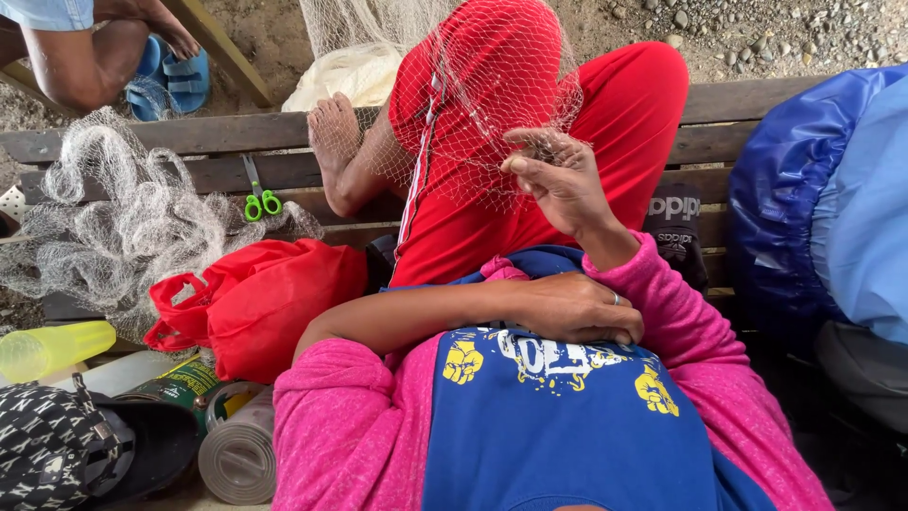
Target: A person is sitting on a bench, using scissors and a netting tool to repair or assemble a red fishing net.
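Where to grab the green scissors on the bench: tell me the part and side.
Take the scissors by the green loops, coming from the near side. They lie flat on the bench, loops toward the person, blades pointing away, with the net heaped close on their left.

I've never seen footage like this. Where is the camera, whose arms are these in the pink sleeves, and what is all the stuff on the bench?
There is no machine here. The one picture comes from a camera worn on a person's head, looking down over their blue shirt and pink sleeves.

The right hand is raised and pinches a fine fishing net that is draped over the red trousers on the person's knees. The left hand, with a ring, rests flat across their middle and holds nothing.

They sit on a wooden bench. On it lie green-handled scissors, a bunched heap of pale netting and a red plastic bag. Lower left are a yellow-green tube, a patterned cap and a grey roll. A blue bundle sits at right. Another person's leg and blue sandal show at top left.
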